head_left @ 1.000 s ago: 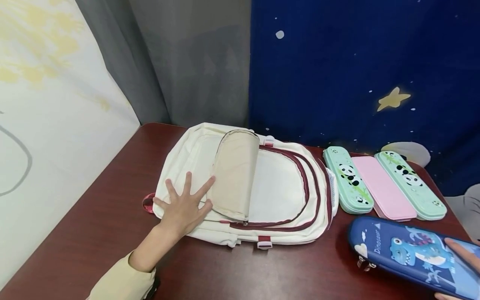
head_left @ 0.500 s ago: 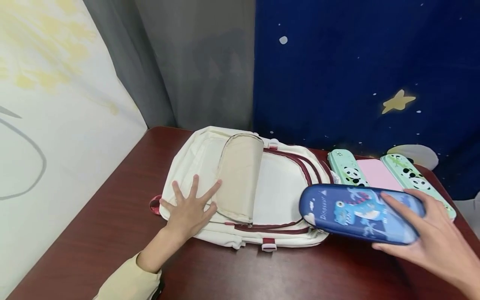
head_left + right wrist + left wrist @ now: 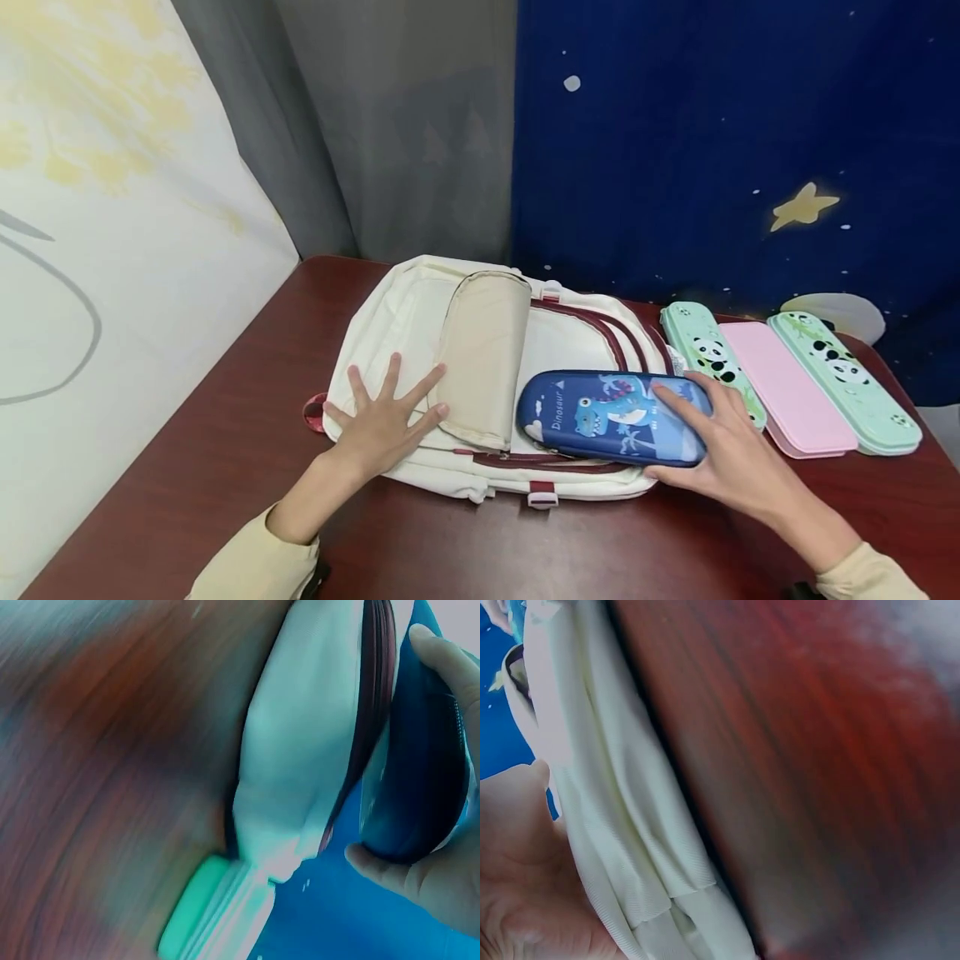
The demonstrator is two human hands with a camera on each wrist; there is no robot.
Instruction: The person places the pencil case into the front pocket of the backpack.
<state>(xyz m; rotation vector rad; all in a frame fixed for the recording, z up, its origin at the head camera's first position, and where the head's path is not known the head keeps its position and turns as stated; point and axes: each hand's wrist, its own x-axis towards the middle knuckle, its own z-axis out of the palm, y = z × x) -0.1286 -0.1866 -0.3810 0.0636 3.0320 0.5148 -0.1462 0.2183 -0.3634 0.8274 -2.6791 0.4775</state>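
Note:
A cream backpack [image 3: 408, 312] with dark red zips lies flat on the table, its front pocket flap [image 3: 486, 358] folded over to the left. My left hand [image 3: 378, 429] rests with spread fingers on the bag's left part, fingertips by the flap. My right hand [image 3: 731, 446] grips the right end of a blue dinosaur pencil case [image 3: 615, 417], thumb along the near side and fingers over the top and far side. The case overlaps the opened pocket area in the head view. In the right wrist view, thumb and fingers hold the case [image 3: 424, 772] beside the bag's zip edge [image 3: 371, 682].
Right of the backpack lie a green panda pencil case [image 3: 708, 354], a pink case [image 3: 787, 392] and a second green panda case [image 3: 847, 375], side by side. The dark red wooden table [image 3: 450, 558] meets a gray and blue curtain [image 3: 660, 150] behind and a white wall at left.
My right hand has carried the blue pencil case leftward from the table's right front to over the backpack's pocket. My left hand keeps its place on the bag.

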